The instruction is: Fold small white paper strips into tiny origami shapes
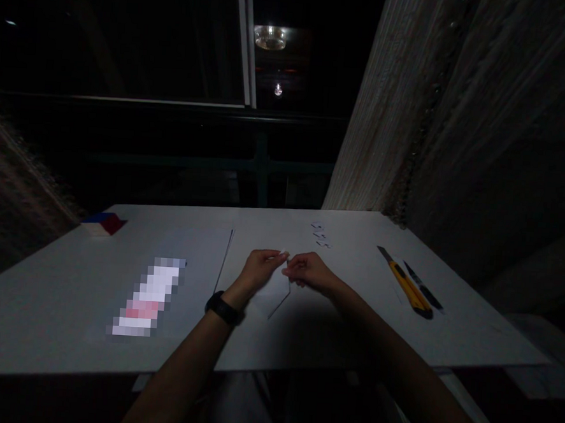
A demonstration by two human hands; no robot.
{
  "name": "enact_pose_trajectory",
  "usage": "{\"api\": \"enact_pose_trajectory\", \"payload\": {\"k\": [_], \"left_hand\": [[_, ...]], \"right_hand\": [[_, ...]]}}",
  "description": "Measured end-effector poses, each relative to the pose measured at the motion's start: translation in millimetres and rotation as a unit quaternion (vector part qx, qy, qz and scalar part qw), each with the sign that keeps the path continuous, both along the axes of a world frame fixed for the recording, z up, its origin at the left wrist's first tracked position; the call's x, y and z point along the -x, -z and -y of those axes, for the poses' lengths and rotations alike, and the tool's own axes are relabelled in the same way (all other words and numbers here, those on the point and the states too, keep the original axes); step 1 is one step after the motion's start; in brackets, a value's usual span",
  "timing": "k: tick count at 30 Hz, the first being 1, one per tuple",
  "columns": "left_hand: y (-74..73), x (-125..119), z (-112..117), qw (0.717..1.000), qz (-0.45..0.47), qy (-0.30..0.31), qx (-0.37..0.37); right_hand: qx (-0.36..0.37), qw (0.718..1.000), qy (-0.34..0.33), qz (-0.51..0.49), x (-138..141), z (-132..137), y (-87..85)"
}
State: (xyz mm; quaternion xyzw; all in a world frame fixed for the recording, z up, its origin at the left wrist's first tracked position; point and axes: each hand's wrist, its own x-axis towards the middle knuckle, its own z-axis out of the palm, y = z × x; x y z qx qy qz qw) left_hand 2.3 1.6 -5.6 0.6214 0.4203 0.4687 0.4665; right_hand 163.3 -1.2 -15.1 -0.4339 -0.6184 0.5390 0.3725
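Observation:
Near the middle of the white table (347, 330), my left hand (263, 266) and my right hand (310, 270) meet at the top of a small white sheet of paper (275, 294). The fingers of my left hand pinch its upper edge. Close beside them, the thumb and fingertips of my right hand are closed at the paper's upper right corner. The paper's lower part slopes toward me and ends in a pointed corner. Its left side is partly hidden by my left hand and wrist, which wears a dark band (223, 308).
Several small paper cutouts (320, 235) lie beyond my hands. A yellow box cutter (409, 286) and a black pen-like tool (423, 286) lie right. To the left are large sheets of paper (203, 251), a blurred-out lit screen (147, 299) and a red, white and blue block (102, 224).

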Motion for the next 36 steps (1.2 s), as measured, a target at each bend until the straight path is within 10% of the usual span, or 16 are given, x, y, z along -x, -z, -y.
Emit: {"api": "enact_pose_trajectory", "payload": {"k": [15,36], "left_hand": [[-5.1,4,7,0.988,-0.061,0.135,0.054],[-6.1,9,9,0.971,-0.196,0.130,0.048]], "right_hand": [[0.024,0.999,0.041,-0.023,-3,-2,-3.4],[-0.070,0.991,0.111,-0.029,-1,2,-9.0]]}}
